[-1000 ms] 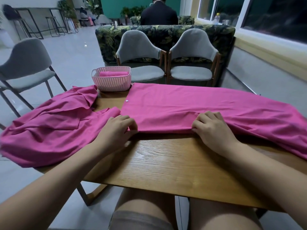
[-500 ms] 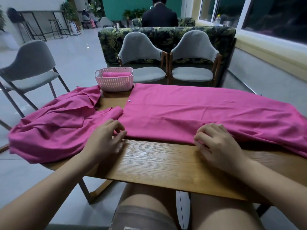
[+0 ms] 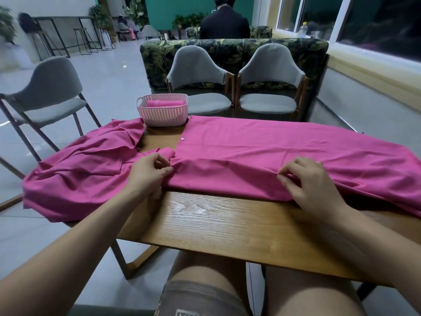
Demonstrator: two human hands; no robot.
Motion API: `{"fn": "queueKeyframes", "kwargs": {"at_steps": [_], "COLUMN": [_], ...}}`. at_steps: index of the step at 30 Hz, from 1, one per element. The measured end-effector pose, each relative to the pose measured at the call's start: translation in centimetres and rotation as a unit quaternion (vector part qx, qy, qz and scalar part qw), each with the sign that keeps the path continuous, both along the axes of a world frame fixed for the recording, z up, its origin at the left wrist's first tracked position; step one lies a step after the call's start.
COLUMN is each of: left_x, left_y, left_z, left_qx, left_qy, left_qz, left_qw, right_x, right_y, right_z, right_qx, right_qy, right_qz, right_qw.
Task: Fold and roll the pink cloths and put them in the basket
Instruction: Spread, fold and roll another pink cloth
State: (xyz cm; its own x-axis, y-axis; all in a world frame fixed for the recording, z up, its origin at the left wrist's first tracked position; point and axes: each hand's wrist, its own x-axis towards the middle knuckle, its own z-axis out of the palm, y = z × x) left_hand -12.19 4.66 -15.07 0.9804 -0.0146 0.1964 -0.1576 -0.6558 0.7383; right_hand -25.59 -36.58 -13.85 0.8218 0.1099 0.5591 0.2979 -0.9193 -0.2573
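A long pink cloth lies folded flat across the wooden table, its right end hanging over the edge. My left hand pinches its near left corner. My right hand pinches the near folded edge further right. A second pink cloth lies crumpled on the table's left side and droops over the edge. A pink perforated basket stands at the far left of the table with one rolled pink cloth inside.
Two grey chairs face me across the table, and another grey chair stands to the left. A patterned sofa is behind them with a person seated beyond, back turned. My knees are under the table's near edge.
Both hands have moved from resting at the cloth's near edge to pinching it. The near edge is lifted slightly and wrinkled between them.
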Motion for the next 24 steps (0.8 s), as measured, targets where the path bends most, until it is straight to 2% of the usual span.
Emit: {"fn": "queueKeyframes", "kwargs": {"at_steps": [2,7,11,18,21,24], "left_x": [-1.1,-5.4,-7.2,-8.7,-9.1,-9.3], "left_y": [0.9,3.5,5.3,5.7,5.7,6.1], "left_z": [0.4,1.5,0.5,0.1,0.7,1.9], "left_qx": [-0.047,-0.079,-0.026,0.063,0.104,0.122], "left_qy": [0.003,0.010,0.005,0.024,-0.041,-0.123], "left_qz": [-0.014,-0.080,-0.133,-0.170,-0.191,-0.184], "left_qw": [0.999,0.994,0.991,0.983,0.975,0.967], "right_x": [-1.4,-4.6,-6.4,-7.3,-7.3,-7.6], "right_y": [0.2,0.7,1.0,1.0,1.0,1.2], "right_z": [0.4,0.6,0.0,-1.3,-1.2,0.0], "right_qx": [0.006,-0.024,-0.058,-0.084,-0.097,-0.086], "right_qy": [-0.014,-0.030,-0.017,0.035,0.035,-0.012], "right_qz": [0.025,0.098,0.121,0.144,0.150,0.130], "right_qw": [1.000,0.994,0.991,0.985,0.983,0.988]}}
